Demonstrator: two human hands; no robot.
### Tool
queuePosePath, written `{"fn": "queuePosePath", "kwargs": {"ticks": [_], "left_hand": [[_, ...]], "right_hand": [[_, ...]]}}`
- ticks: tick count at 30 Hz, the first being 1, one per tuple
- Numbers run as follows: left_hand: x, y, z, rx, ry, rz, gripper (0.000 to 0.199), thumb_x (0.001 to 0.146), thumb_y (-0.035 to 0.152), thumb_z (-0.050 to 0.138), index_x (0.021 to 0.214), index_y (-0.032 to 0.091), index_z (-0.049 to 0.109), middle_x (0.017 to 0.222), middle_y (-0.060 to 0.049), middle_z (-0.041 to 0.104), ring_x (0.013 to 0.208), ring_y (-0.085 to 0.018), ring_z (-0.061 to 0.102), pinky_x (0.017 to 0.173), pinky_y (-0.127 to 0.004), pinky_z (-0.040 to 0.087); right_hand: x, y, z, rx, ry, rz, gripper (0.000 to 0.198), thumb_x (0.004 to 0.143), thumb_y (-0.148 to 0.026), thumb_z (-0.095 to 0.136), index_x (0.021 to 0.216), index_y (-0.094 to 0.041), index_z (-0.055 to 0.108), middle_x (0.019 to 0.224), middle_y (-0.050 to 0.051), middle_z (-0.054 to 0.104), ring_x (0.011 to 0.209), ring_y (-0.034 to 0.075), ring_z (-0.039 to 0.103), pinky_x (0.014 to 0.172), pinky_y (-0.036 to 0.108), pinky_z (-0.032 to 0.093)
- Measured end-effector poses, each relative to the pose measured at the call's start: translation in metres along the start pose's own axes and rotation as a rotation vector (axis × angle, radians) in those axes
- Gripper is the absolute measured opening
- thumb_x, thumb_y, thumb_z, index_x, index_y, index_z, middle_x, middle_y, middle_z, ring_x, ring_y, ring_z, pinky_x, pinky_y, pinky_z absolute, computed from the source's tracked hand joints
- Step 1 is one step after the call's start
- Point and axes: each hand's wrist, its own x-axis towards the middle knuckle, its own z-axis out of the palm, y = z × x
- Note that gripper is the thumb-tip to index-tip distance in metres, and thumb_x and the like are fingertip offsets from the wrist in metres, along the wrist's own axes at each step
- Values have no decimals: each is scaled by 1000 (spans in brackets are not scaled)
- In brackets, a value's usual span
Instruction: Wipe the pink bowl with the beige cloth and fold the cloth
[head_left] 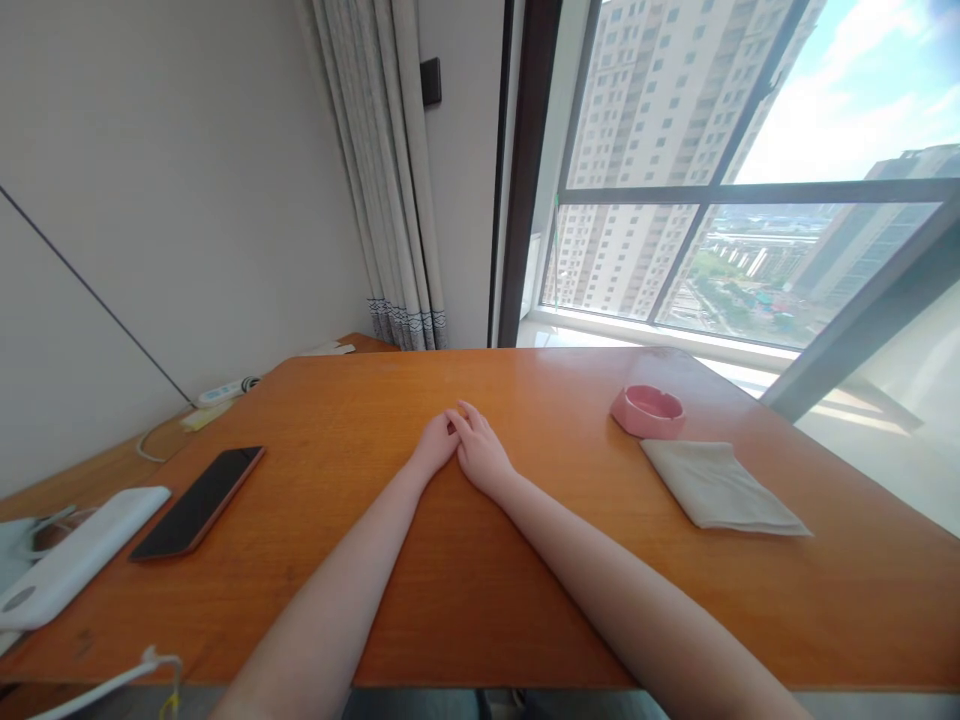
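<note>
in the head view, the left hand (435,446) and the right hand (484,455) rest together near the middle of the frame, on a shiny brown table (525,590). the two arms come up from the bottom of the frame and lean in, so the hands meet like the top of a tent. the fingers of the right hand are mostly straight, a little spread, and they touch the fingers of the left hand. the left fingers look bent, but they are partly hidden, so i cannot tell how tight they are.

right of the middle of the frame sits a pink ashtray (646,425). it stands upright near the far edge of the table. just below it in the frame lies a grey cloth (724,490), folded flat. i cannot tell if the two touch. both are well apart from the right hand.

on the left side of the frame, a black phone (199,503) lies flat and slanted, well apart from the left hand. beside it, by the left edge, is a long white thing (86,555) with round ends. a white cord (97,690) pokes in at the lower left. a curtain (397,170) hangs at the upper middle, and a big window (637,250) fills the upper right.
</note>
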Motion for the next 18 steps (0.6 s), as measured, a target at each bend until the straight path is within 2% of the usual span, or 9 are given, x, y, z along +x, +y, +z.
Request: {"fn": "queuePosePath", "kwargs": {"ticks": [3,6,9,18], "left_hand": [[1,-2,3,109,-5,29,19,77,26,50,62,19,40,59,3,46,59,-12,41,56,-25,30],[-3,1,5,190,-40,50,24,77,27,49,59,19,33,56,5,41,56,-11,35,54,-25,25],[-8,5,6,220,-75,52,24,76,26,48,60,20,32,57,5,42,55,-11,35,54,-26,23],[-10,7,8,239,-81,44,23,77,26,47,60,20,32,58,4,42,56,-12,36,54,-26,24]], "right_hand": [[2,13,-2,35,-95,88,44,80,-7,38,121,-16,51,119,11,56,106,19,52,95,33,40],[0,21,-7,-6,-181,77,27,81,-9,40,99,-17,59,98,8,62,94,19,54,89,31,41],[-3,23,-9,-30,-181,63,20,81,-11,42,92,-17,58,96,7,61,93,18,53,88,30,41],[-3,24,-7,-22,-175,62,18,81,-11,43,91,-18,57,98,7,60,94,18,53,89,31,40]]}}
